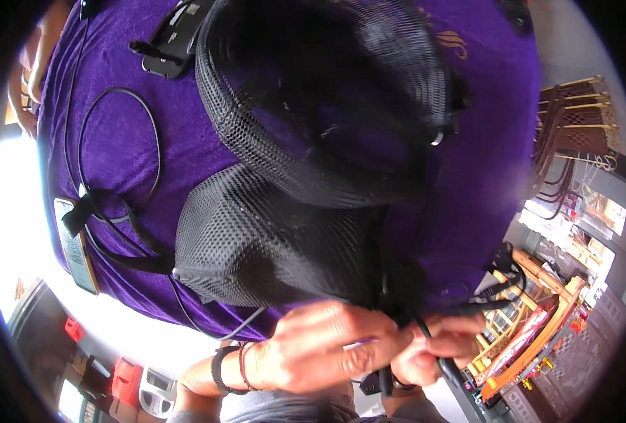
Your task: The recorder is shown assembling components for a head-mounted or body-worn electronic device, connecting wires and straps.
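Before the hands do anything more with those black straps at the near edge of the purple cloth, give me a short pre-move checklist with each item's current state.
1. Left hand on the black straps: ok, its fingers close around them.
2. Right hand on the straps: ok, it pinches a thin black strap end.
3. Black mesh piece supported: ok, it lies on the purple cloth.
4. Straps free of tangles: cannot tell, the hands and dark mesh hide the bundle.
5. Black cable clear of the hands: ok, it loops well off to the left.
6. Flat device safely on the cloth: cannot tell, it sits at the left edge.
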Demonstrator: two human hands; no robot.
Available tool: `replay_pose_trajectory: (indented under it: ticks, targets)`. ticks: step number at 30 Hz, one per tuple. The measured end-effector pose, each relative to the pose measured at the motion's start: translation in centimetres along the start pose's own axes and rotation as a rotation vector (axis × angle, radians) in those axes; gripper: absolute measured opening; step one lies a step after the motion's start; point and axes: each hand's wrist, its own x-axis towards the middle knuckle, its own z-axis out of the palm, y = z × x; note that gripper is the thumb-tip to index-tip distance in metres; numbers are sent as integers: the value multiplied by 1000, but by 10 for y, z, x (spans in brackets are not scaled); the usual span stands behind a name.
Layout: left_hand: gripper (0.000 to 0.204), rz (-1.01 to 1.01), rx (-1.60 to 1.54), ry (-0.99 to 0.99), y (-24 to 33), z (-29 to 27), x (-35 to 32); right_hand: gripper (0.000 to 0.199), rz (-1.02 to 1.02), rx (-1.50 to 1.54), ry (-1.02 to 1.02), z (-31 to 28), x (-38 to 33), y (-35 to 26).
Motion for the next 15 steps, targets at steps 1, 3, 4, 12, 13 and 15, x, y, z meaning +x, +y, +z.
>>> replay_pose_trajectory:
  ticks: [1,3,4,12,13,15]
  targets:
    - [27,5,46,21,-1,1,-2,21,35,-129,-163,-7,4,-6]
    - [28,-24,131,67,5,4,2,30,94,-223,-265,-10,9,-11]
    - [30,-53,122,90,5,8,1,27,118,-185,-206,-6,10,-11]
    - [29,59,132,110,2,10,-3,27,132,28,-100,-9,2,-7]
    - [27,64,121,118,2,8,-5,16,83,-59,-191,-9,4,-9]
    - [24,61,96,90,6,3,-3,21,-133,-107,-187,-23,-1,5]
